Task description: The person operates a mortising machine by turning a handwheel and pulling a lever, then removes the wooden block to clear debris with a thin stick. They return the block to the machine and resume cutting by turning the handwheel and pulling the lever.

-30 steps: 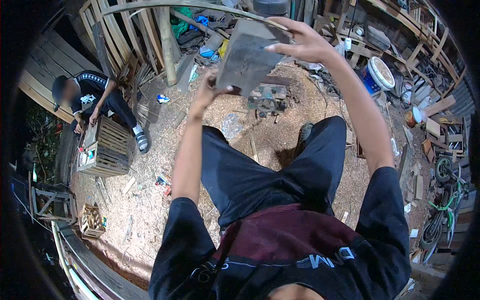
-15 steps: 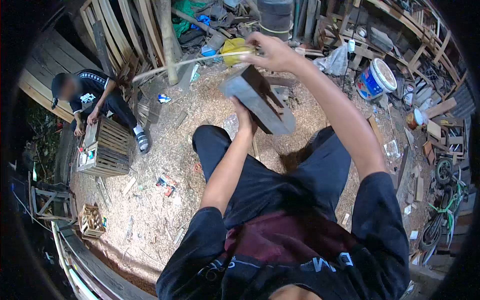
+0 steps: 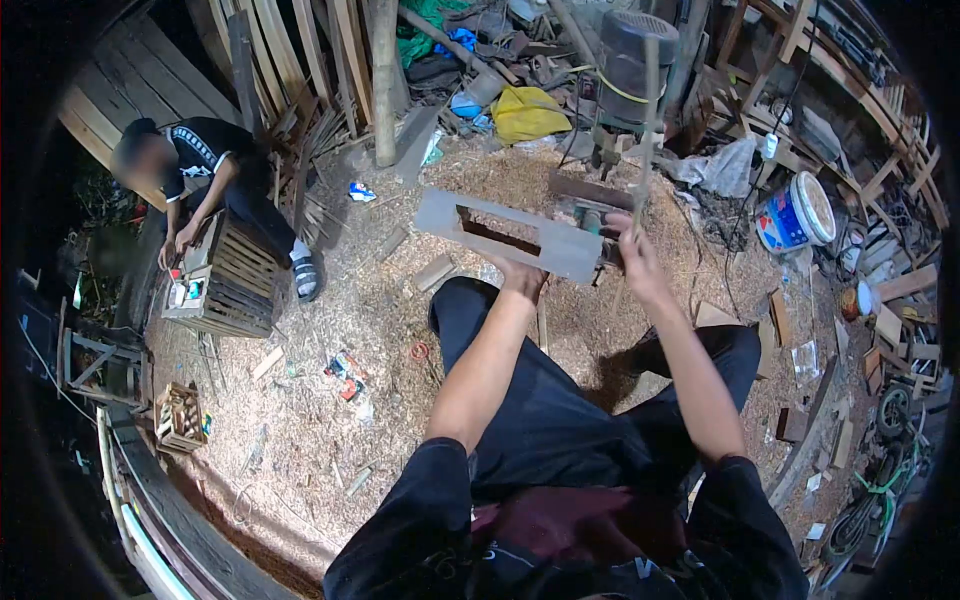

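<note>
A grey wooden box-like piece [image 3: 570, 250] with a long rectangular opening lies across my view, above my knees. My left hand [image 3: 522, 277] grips it from below near its middle, with the fingers mostly behind it. At the right end of the piece, my right hand [image 3: 636, 262] is closed on a thin wooden stick [image 3: 648, 140]. The stick points upward and is blurred by motion.
A co-worker [image 3: 200, 170] sits at the left beside a slatted crate [image 3: 235, 275]. A small crate [image 3: 180, 420] stands lower left. At the back are a motor [image 3: 637, 70] and a yellow sack [image 3: 528, 113]; a paint bucket [image 3: 795, 215] is at the right.
The grey piece has turned so its opening faces me. My right hand has moved down to its right end, and the stick has swung from pointing left to pointing up. The view has shifted.
</note>
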Demonstrator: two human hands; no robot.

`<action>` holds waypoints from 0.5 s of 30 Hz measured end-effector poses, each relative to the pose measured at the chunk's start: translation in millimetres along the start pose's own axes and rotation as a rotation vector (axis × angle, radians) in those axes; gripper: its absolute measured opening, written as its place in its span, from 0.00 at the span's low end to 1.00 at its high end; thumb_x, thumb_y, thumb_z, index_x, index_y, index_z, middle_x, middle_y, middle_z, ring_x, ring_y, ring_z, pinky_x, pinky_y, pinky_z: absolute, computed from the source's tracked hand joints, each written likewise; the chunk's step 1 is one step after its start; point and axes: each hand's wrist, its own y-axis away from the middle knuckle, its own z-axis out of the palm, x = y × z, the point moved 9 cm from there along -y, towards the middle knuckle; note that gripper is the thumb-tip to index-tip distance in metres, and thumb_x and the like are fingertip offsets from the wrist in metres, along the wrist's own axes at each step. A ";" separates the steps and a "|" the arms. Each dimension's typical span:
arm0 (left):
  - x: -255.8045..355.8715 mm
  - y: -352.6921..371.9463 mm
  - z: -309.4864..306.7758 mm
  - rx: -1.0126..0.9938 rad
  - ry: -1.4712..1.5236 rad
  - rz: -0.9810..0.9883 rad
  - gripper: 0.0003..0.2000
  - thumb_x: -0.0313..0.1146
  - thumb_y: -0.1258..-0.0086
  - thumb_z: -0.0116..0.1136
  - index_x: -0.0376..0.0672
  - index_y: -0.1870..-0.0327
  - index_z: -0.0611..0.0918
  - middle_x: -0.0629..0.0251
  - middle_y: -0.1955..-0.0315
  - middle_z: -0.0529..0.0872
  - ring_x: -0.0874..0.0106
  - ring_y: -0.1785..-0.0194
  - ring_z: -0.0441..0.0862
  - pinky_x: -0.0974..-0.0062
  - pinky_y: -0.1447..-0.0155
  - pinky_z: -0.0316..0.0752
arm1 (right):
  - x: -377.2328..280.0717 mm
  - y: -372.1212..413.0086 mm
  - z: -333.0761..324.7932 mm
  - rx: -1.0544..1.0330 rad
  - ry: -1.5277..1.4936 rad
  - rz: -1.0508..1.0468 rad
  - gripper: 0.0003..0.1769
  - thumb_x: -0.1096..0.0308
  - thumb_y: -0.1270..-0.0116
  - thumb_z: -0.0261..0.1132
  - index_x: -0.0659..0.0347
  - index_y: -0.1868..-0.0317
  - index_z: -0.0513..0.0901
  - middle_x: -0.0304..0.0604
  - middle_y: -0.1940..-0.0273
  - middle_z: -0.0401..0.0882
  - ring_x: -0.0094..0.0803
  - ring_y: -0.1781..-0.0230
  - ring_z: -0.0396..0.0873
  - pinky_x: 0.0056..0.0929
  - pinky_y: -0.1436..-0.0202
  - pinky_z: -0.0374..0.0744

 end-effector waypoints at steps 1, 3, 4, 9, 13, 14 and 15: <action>9.2 -0.2 1.5 0.074 -0.083 0.073 0.45 0.84 0.46 0.37 0.52 0.47 0.79 0.59 0.57 0.84 0.56 0.53 0.82 0.46 0.44 0.76 | 14.3 7.2 10.0 0.006 -0.009 0.036 0.37 0.39 0.27 0.54 0.63 0.33 0.69 0.53 0.37 0.70 0.36 0.39 0.69 0.39 0.38 0.70; 19.7 -4.6 -2.3 0.195 -0.153 0.179 0.47 0.86 0.47 0.34 0.53 0.43 0.75 0.60 0.54 0.82 0.56 0.53 0.80 0.51 0.43 0.75 | 20.8 20.3 23.6 0.026 -0.107 0.085 0.46 0.33 0.31 0.55 0.63 0.29 0.60 0.57 0.33 0.63 0.42 0.33 0.64 0.41 0.33 0.66; 26.2 5.7 27.6 0.157 -0.252 0.257 0.50 0.85 0.44 0.29 0.55 0.29 0.66 0.64 0.36 0.71 0.59 0.37 0.72 0.51 0.36 0.71 | 10.3 24.6 31.5 0.022 -0.176 0.127 0.52 0.29 0.35 0.56 0.64 0.27 0.55 0.60 0.32 0.62 0.46 0.31 0.62 0.44 0.30 0.63; 11.8 -23.4 6.3 -0.151 -0.134 0.061 0.44 0.83 0.45 0.38 0.57 0.39 0.77 0.62 0.47 0.82 0.57 0.42 0.77 0.50 0.34 0.69 | -9.7 25.8 48.2 0.031 -0.204 0.318 0.63 0.32 0.42 0.66 0.70 0.24 0.46 0.66 0.31 0.59 0.53 0.27 0.59 0.48 0.25 0.58; 7.3 -13.5 10.6 0.011 -0.323 -0.029 0.36 0.69 0.30 0.41 0.47 0.35 0.72 0.61 0.40 0.79 0.58 0.39 0.76 0.53 0.34 0.71 | -33.4 13.0 31.5 0.103 -0.270 0.021 0.60 0.47 0.46 0.76 0.67 0.25 0.49 0.65 0.33 0.63 0.53 0.30 0.63 0.47 0.27 0.63; 6.3 -7.2 10.9 0.093 -0.348 -0.080 0.35 0.68 0.29 0.41 0.49 0.33 0.71 0.64 0.38 0.77 0.59 0.37 0.75 0.55 0.33 0.71 | -36.7 8.6 20.4 0.125 -0.246 0.019 0.60 0.47 0.46 0.76 0.67 0.25 0.50 0.64 0.34 0.64 0.52 0.30 0.64 0.46 0.28 0.64; 10.2 -7.0 17.0 0.150 -0.361 -0.060 0.35 0.68 0.29 0.40 0.50 0.33 0.71 0.64 0.38 0.76 0.59 0.36 0.74 0.55 0.33 0.70 | -38.3 3.9 9.9 0.145 -0.226 0.018 0.59 0.47 0.46 0.76 0.67 0.25 0.50 0.63 0.35 0.65 0.50 0.31 0.65 0.45 0.28 0.65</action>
